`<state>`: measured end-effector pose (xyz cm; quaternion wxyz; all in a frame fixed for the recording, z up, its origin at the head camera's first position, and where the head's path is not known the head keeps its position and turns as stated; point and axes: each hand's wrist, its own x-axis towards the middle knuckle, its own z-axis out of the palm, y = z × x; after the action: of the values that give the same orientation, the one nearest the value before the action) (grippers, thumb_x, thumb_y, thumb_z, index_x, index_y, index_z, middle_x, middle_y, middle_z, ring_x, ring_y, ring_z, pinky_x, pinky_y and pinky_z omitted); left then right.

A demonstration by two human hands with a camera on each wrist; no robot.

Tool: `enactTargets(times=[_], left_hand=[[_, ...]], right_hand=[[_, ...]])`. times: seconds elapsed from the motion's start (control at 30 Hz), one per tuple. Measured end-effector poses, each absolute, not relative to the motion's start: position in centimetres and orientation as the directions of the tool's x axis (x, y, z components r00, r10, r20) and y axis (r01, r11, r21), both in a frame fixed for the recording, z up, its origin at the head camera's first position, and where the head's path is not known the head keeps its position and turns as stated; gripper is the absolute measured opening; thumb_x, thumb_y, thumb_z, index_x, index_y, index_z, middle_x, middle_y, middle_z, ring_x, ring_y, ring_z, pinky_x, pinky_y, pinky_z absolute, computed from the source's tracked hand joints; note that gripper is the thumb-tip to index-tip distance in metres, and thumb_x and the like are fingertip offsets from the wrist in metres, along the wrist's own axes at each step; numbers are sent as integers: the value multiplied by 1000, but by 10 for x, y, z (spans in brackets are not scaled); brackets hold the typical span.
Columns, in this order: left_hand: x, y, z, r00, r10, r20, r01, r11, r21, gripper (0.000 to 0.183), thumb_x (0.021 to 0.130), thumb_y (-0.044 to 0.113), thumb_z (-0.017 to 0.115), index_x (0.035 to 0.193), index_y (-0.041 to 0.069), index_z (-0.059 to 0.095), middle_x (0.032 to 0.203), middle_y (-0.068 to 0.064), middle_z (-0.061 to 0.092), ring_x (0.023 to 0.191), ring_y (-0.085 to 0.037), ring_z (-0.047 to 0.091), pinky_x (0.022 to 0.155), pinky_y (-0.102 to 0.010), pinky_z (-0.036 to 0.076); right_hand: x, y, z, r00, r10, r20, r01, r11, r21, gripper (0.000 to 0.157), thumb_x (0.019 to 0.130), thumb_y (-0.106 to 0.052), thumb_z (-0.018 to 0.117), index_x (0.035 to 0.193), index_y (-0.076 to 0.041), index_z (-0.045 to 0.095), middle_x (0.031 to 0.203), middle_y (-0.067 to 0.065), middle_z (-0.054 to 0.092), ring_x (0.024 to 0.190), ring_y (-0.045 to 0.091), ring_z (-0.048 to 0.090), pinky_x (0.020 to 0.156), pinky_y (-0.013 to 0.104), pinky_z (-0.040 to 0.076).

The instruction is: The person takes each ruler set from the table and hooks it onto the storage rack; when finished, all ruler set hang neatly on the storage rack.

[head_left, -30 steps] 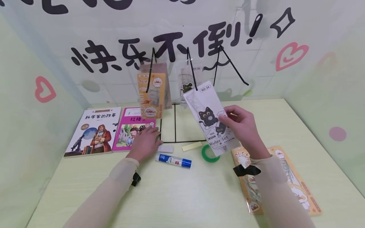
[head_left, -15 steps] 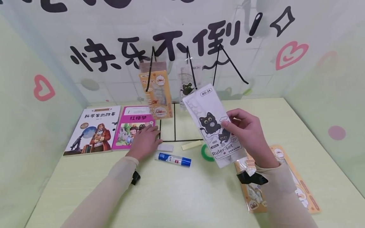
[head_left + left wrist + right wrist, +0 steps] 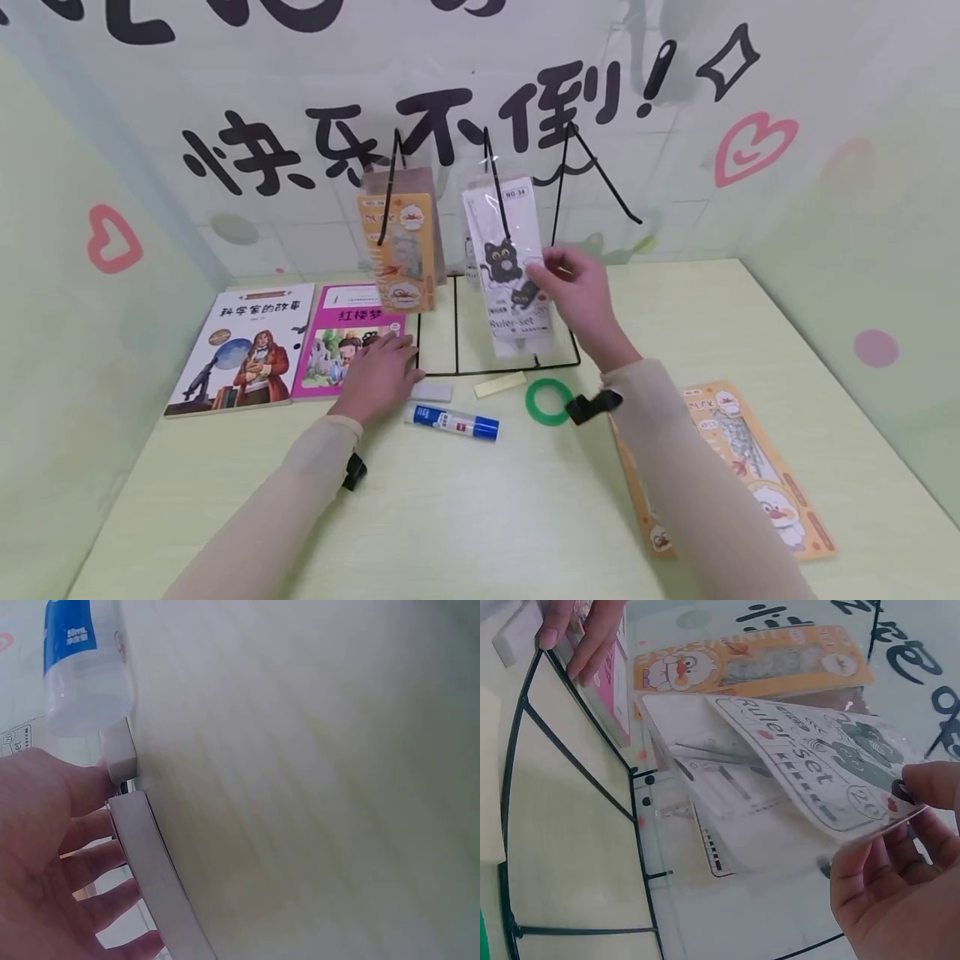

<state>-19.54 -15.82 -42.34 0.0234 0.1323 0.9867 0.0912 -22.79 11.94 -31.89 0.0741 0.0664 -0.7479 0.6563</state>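
My right hand (image 3: 581, 296) pinches the right edge of a white ruler set packet (image 3: 513, 271) printed with black cats, thumb in front and fingers behind. The packet hangs at the middle prong of a black wire display rack (image 3: 517, 369), its top by the prong's tip. In the right wrist view, the ruler set packet (image 3: 810, 769) tilts away from another packet behind it. My left hand (image 3: 378, 379) rests on the right side of a pink book (image 3: 341, 350), by the rack's front left corner. In the left wrist view its fingers (image 3: 101, 866) lie along the book's edge.
Orange duck packets (image 3: 405, 250) hang on the left prong. A white-covered book (image 3: 243, 350) lies at left. A glue stick (image 3: 453, 422), a yellow strip (image 3: 500, 384), a white eraser (image 3: 432, 391) and green tape (image 3: 547, 402) lie before the rack. A larger duck packet (image 3: 780, 500) lies at right.
My right hand has moved up and left, bringing the ruler set packet from a slant to nearly upright at the middle prong. The left hand has stayed put. The hanging duck packet swung and returned.
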Motion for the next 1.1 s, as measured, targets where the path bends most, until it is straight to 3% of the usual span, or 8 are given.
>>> enactTargets(times=[0.23, 0.4, 0.53, 0.67, 0.87, 1.0, 1.1], left_hand=[[-195, -160, -425, -966, 257, -26, 248, 950, 192, 49, 90, 40, 53, 128, 11, 51, 141, -6, 38, 133, -31, 24, 101, -60, 23], [-196, -161, -426, -966, 258, -16, 250, 950, 189, 48, 90, 40, 53, 128, 11, 52, 141, -6, 38, 133, -30, 24, 101, -59, 24], [-197, -160, -425, -962, 271, -22, 262, 947, 185, 48, 90, 40, 53, 128, 11, 52, 141, -6, 38, 133, -30, 24, 101, -59, 25], [-197, -159, -426, -961, 276, -20, 269, 947, 176, 48, 90, 41, 52, 129, 11, 51, 141, -6, 38, 133, -30, 23, 101, -60, 24], [-197, -157, -423, -961, 276, -21, 268, 947, 180, 49, 90, 40, 52, 129, 11, 51, 141, -7, 38, 133, -31, 23, 101, -60, 23], [-196, -157, -422, -960, 280, -21, 271, 945, 185, 49, 90, 40, 52, 129, 10, 51, 141, -7, 38, 133, -31, 22, 101, -60, 23], [-195, -157, -423, -961, 277, -23, 267, 944, 193, 49, 90, 40, 52, 129, 9, 51, 141, -8, 38, 133, -32, 22, 101, -61, 22]], right_hand=[[-273, 101, -334, -989, -9, 149, -148, 198, -969, 22, 84, -22, 66, 100, -7, 62, 93, 6, 63, 83, 18, 57, 71, 33, 50], [-270, 127, -345, -980, -50, 190, -195, 365, -910, 26, 86, -22, 63, 107, -6, 60, 99, 5, 62, 92, 16, 57, 81, 32, 47], [-238, 169, -354, -983, -98, 158, -185, 600, -778, 33, 87, -30, 60, 111, -7, 57, 100, 5, 60, 91, 19, 56, 76, 35, 48], [-193, 216, -366, -992, -130, -6, -103, 814, -571, 54, 86, -49, 55, 118, -7, 50, 100, 7, 60, 82, 21, 58, 64, 35, 49], [-123, 258, -388, -967, -20, -253, 58, 953, -296, 90, 74, -68, 54, 124, 5, 39, 90, 12, 58, 62, 18, 53, 44, 31, 40], [-97, 261, -401, -957, 20, -291, 97, 963, -253, 105, 67, -73, 56, 126, 10, 31, 86, 17, 55, 56, 19, 49, 39, 32, 37], [-94, 261, -406, -955, 14, -297, 119, 934, -338, 101, 70, -67, 60, 129, 9, 27, 71, 8, 56, 50, 17, 49, 40, 31, 37]])
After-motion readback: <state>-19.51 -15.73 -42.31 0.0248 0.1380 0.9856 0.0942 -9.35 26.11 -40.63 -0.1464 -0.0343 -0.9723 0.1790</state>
